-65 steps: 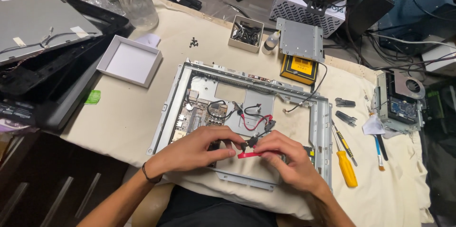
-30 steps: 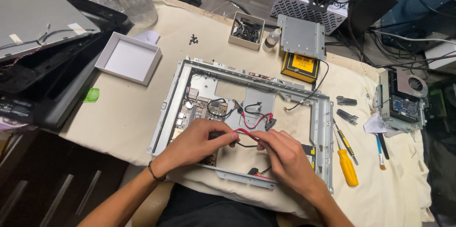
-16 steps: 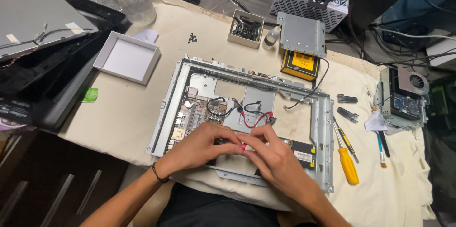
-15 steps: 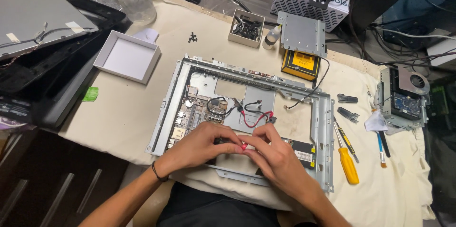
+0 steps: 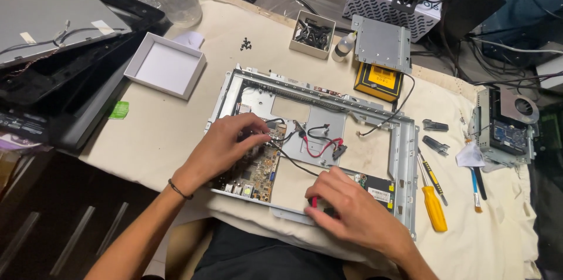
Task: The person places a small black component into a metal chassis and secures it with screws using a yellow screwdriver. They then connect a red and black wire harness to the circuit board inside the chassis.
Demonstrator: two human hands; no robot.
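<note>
A bare metal chassis frame (image 5: pixel 404 157) lies on the cream cloth in front of me. My left hand (image 5: pixel 226 145) rests over a circuit board (image 5: pixel 255 174) in the frame's left part, fingertips pinching the black wires (image 5: pixel 284 134) there. My right hand (image 5: pixel 346 204) presses down on the frame's near edge with a small red-tipped piece (image 5: pixel 314 201) under its fingers. Red and black cables (image 5: pixel 319 142) with a connector lie loose in the middle of the frame. A small dark board (image 5: pixel 378 189) sits beside my right hand.
A yellow screwdriver (image 5: pixel 434 206) lies right of the frame, by a blue tool (image 5: pixel 474 189). A white box lid (image 5: pixel 164 66), a box of screws (image 5: pixel 311 34), a yellow-black block (image 5: pixel 378 80) and a grey bracket (image 5: pixel 382 42) sit behind. A flat screen panel (image 5: pixel 53 28) lies left.
My hands have moved apart: the left went up-left onto the circuit board and wires, the right dropped to the frame's near edge. The view has shifted slightly.
</note>
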